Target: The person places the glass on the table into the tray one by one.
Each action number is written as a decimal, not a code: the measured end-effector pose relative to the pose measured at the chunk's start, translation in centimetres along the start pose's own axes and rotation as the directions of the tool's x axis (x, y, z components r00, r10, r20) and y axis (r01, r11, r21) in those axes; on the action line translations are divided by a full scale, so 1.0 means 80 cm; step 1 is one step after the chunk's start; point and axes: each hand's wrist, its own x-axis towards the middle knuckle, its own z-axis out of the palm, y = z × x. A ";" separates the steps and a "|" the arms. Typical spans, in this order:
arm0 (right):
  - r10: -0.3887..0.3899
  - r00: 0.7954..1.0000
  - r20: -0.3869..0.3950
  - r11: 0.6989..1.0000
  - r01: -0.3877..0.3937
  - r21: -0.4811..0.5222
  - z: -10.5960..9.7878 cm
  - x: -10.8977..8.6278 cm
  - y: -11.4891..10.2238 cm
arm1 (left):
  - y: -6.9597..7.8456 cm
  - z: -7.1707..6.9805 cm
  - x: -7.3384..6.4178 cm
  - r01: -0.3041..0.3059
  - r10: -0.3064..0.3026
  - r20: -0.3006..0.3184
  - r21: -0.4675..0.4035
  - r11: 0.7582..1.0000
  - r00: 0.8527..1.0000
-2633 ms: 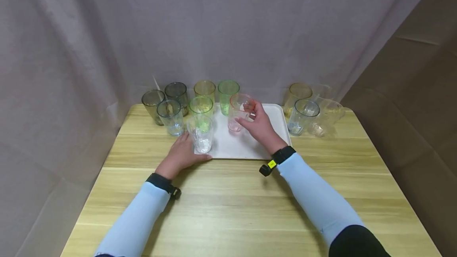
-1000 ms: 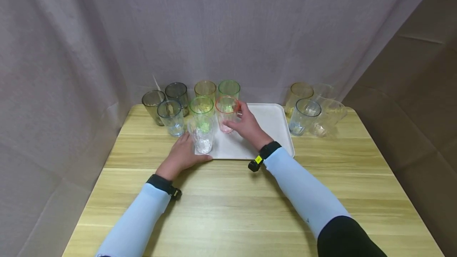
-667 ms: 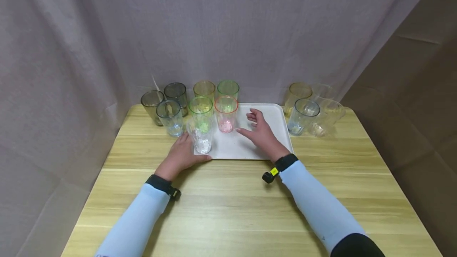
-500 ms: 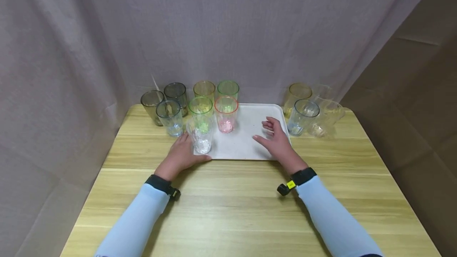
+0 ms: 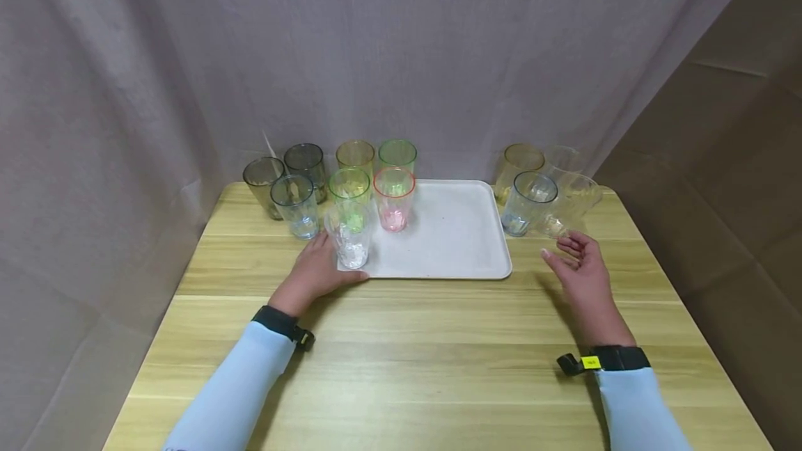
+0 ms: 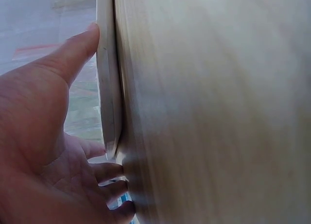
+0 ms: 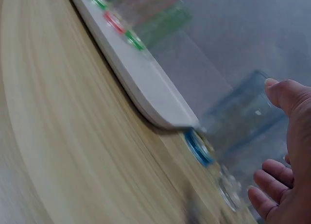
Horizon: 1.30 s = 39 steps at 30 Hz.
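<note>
My left hand (image 5: 315, 271) lies at the front left corner of the white tray (image 5: 464, 239). In the left wrist view its thumb rests along the tray rim (image 6: 108, 78), the fingers stretched past the corner. A colourless glass (image 5: 353, 246) stands right beside this hand. Behind it on the tray are a pink glass (image 5: 394, 211) with a red rim, a front green glass (image 5: 349, 190), a back green glass (image 5: 401, 152) and a yellow glass (image 5: 355, 153). Right of the tray, my right hand (image 5: 587, 284) holds nothing, its fingertips close in front of a clear glass (image 5: 575, 200).
At the tray's left stand two smoky grey glasses (image 5: 263, 186) and a blue-tinted glass (image 5: 294, 207). On the right, another blue glass (image 5: 529, 204), an amber glass (image 5: 521, 165) and a second clear glass (image 5: 562, 157) crowd together. A grey curtain (image 5: 438, 61) hangs behind the wooden table (image 5: 426, 353).
My right hand set the pink glass down farther left, beside the front green one, let go, and moved right off the tray to the clear glasses. My left hand stayed put.
</note>
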 end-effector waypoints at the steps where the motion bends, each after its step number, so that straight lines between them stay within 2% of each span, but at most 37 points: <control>1: 0.013 1.000 -0.009 1.000 -0.013 -0.007 -0.006 0.000 0.001 | 0.000 0.000 0.000 -0.001 0.001 -0.001 -0.002 1.000 1.000; 5: 0.073 0.994 -0.077 0.997 -0.076 -0.030 -0.022 0.007 0.000 | 0.001 -0.002 -0.001 -0.007 0.007 -0.011 -0.010 1.000 1.000; 8: 0.100 0.984 -0.148 0.994 -0.104 -0.019 -0.028 0.025 0.005 | 0.002 -0.003 -0.002 -0.010 0.010 -0.017 -0.011 1.000 1.000; 11: 0.090 0.977 -0.193 0.996 -0.092 0.000 -0.032 0.050 0.017 | 0.001 -0.003 -0.002 -0.014 0.013 -0.019 -0.015 1.000 1.000; 13: 0.080 0.981 -0.176 0.997 -0.081 -0.001 -0.034 0.065 0.022 | 0.001 -0.003 -0.001 -0.011 0.011 -0.017 -0.016 1.000 1.000; 17: 0.081 0.995 -0.052 0.997 -0.082 -0.017 -0.039 0.087 0.022 | 0.003 -0.004 -0.002 -0.011 0.010 -0.017 -0.019 1.000 1.000; 20: 0.070 0.997 0.035 0.998 -0.070 -0.005 -0.042 0.096 0.016 | 0.004 -0.005 -0.003 -0.012 0.012 -0.016 -0.020 1.000 1.000; 23: 0.055 0.996 0.071 0.998 -0.055 0.004 -0.042 0.101 0.010 | 0.006 -0.007 -0.004 -0.011 0.011 -0.012 -0.027 1.000 1.000; 34: 0.049 0.998 0.047 0.999 -0.048 -0.020 -0.037 0.115 0.023 | 0.005 -0.007 -0.006 0.004 -0.003 0.004 -0.012 1.000 1.000; 39: 0.056 0.998 0.001 0.998 -0.056 -0.036 -0.037 0.110 0.022 | 0.005 -0.007 -0.005 0.002 -0.002 0.008 -0.012 1.000 1.000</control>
